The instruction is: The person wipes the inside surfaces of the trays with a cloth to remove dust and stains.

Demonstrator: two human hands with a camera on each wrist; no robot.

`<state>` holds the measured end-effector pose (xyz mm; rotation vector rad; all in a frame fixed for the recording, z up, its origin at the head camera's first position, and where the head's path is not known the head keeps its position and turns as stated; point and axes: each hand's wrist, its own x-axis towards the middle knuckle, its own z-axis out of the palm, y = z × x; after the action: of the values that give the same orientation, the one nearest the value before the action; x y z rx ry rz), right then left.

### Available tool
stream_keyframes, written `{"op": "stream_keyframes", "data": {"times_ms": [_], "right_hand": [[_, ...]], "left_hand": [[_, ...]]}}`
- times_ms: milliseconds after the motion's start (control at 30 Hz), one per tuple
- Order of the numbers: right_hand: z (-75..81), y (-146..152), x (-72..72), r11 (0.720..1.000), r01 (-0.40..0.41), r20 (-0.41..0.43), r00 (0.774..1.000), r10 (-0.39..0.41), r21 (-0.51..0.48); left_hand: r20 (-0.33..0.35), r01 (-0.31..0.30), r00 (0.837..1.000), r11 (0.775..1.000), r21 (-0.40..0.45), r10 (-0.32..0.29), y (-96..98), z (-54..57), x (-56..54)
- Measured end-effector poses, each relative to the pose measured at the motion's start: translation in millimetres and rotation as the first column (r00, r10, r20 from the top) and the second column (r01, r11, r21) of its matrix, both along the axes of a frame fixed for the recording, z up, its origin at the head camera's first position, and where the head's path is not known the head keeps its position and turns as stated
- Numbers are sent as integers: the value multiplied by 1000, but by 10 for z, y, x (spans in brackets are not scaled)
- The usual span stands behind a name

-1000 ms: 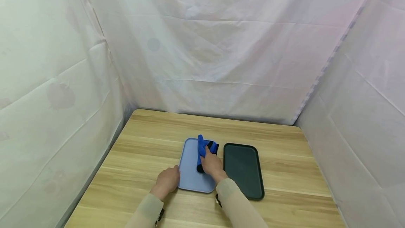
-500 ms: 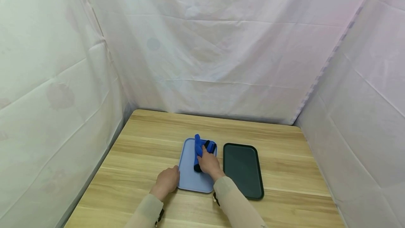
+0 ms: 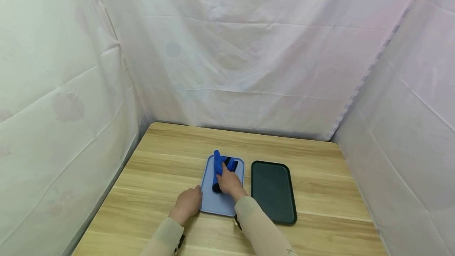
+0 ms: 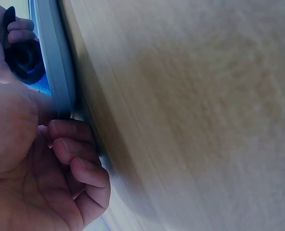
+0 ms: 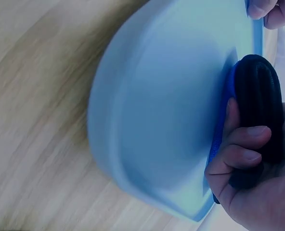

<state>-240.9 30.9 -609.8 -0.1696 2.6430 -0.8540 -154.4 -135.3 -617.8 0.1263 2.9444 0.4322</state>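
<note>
A light blue tray (image 3: 218, 204) lies on the table. My left hand (image 3: 188, 201) holds its left rim, fingers curled at the edge; the left wrist view shows the fingertips (image 4: 70, 129) right by the tray's side. Over the tray, my right hand (image 3: 230, 183) grips a blue-and-black handheld cleaning tool (image 3: 217, 167). Its black rounded end (image 5: 258, 91) and fuzzy blue underside appear in the right wrist view, down at the tray's surface. My index finger stretches along its top, while other fingers wrap round the black part. My palm hides some of it.
A dark green tray (image 3: 271, 189) lies flat just right of the blue one, near my right sleeve (image 3: 261, 224). Pale cloth curtains (image 3: 234, 58) enclose the wooden table (image 3: 170, 149) at the back and both sides.
My right hand has slid the cleaning tool leftward across the blue tray, from its right part to nearer the middle. My left hand and both trays stay put.
</note>
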Motion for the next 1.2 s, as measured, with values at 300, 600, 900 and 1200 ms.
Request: {"op": "stream_keyframes", "data": {"times_ms": [300,600,900,1200], "right_hand": [[30,-92,-25,1000,-20,0,1000,20,8],[65,-97,-49,998,-39,28,999,40,-40],[97,-130,-31,994,-81,76,993,87,-75],[116,-203,78,996,-86,81,993,86,-10]], "left_hand": [[15,-21,1000,1000,9,21,4,4,-11],[3,0,1000,1000,-3,0,29,26,-7],[22,-7,1000,1000,-9,7,30,23,-1],[31,-35,999,999,-10,36,14,1,-19]]}}
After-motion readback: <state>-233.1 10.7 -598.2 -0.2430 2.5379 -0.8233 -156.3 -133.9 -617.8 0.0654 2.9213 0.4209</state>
